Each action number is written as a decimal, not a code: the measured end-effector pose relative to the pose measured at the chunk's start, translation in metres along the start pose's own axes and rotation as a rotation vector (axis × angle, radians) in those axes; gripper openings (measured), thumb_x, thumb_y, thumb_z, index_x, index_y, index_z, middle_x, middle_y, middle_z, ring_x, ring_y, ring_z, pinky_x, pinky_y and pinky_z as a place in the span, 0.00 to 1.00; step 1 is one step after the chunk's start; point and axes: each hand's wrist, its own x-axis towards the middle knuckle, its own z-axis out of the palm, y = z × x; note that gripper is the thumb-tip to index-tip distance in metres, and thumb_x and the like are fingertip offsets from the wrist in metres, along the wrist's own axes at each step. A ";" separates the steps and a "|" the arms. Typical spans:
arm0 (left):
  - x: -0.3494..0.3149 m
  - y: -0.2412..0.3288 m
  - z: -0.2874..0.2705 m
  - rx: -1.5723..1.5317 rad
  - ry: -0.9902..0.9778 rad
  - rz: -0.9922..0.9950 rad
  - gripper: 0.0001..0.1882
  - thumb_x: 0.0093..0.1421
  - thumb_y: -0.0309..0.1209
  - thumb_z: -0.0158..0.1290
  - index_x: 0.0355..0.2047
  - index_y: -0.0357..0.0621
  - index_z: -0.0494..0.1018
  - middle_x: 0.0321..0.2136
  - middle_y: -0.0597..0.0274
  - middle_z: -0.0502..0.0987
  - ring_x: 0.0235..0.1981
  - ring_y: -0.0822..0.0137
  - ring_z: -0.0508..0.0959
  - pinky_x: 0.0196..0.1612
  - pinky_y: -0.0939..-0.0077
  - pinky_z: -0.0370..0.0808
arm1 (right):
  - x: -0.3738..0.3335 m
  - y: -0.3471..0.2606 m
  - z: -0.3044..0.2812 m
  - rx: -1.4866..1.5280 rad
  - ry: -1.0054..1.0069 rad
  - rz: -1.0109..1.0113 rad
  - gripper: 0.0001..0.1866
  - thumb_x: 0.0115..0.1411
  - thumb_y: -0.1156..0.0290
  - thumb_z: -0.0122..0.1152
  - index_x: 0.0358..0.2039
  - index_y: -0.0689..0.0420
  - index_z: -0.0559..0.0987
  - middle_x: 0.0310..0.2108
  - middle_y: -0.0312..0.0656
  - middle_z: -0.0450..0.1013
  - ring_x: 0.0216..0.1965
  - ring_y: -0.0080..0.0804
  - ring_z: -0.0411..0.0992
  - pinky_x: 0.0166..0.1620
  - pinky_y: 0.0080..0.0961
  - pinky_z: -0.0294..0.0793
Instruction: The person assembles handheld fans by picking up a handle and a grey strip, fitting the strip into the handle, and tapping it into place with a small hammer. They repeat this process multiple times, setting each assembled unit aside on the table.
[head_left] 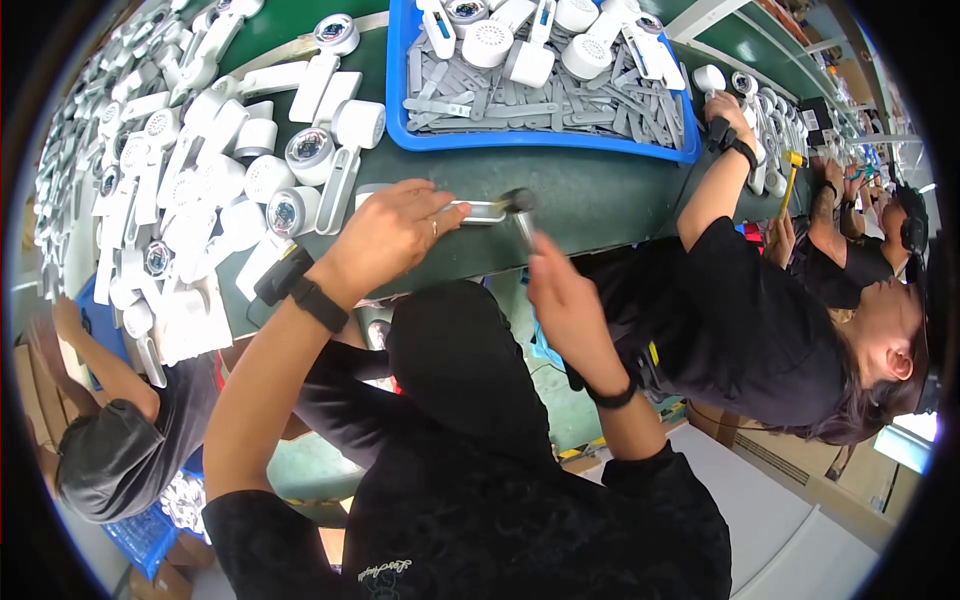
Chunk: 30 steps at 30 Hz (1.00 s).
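On the green tabletop, my left hand [385, 240] presses down on a long white-and-grey handle-shaped part [484, 212]. Its fingers are closed over the part, whose right end sticks out past the fingertips. My right hand [568, 295] is wrapped round a small hammer with a silver shaft [525, 232]. The dark hammer head [519, 200] is at the right end of the part; whether they touch I cannot tell. The fingers of my left hand hide the other end of the part.
Many white handheld fans [218, 180] are heaped at the left. A blue tray [540, 143] at the back holds grey strips [600, 105] and several fans. To the right, a co-worker in black [730, 320] works close beside me; another person [140, 430] sits at the left.
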 end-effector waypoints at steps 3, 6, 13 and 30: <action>-0.003 0.002 0.001 -0.015 -0.032 -0.009 0.15 0.58 0.28 0.63 0.46 0.41 0.82 0.41 0.55 0.83 0.40 0.54 0.83 0.48 0.63 0.82 | -0.001 -0.005 -0.004 -0.116 -0.086 0.080 0.22 0.77 0.63 0.48 0.67 0.58 0.70 0.21 0.31 0.65 0.23 0.14 0.63 0.26 0.19 0.63; -0.002 0.004 0.001 -0.009 -0.009 -0.036 0.14 0.60 0.26 0.62 0.47 0.41 0.82 0.41 0.56 0.83 0.41 0.54 0.83 0.53 0.61 0.81 | 0.005 0.007 0.003 -0.286 -0.040 -0.038 0.23 0.77 0.61 0.48 0.67 0.56 0.70 0.21 0.31 0.66 0.23 0.14 0.63 0.27 0.19 0.63; 0.014 0.028 -0.033 0.024 -0.397 0.004 0.08 0.51 0.25 0.55 0.31 0.43 0.82 0.31 0.60 0.80 0.55 0.58 0.75 0.77 0.59 0.54 | 0.007 0.001 -0.017 0.114 -0.082 0.160 0.23 0.79 0.58 0.44 0.68 0.54 0.68 0.20 0.27 0.60 0.18 0.14 0.56 0.20 0.15 0.54; -0.096 0.055 0.004 0.063 0.356 -0.555 0.20 0.57 0.23 0.65 0.51 0.48 0.82 0.51 0.55 0.82 0.38 0.54 0.83 0.40 0.65 0.82 | 0.014 -0.025 0.023 0.000 -0.394 0.078 0.23 0.78 0.64 0.46 0.70 0.55 0.67 0.22 0.31 0.65 0.17 0.16 0.63 0.19 0.16 0.64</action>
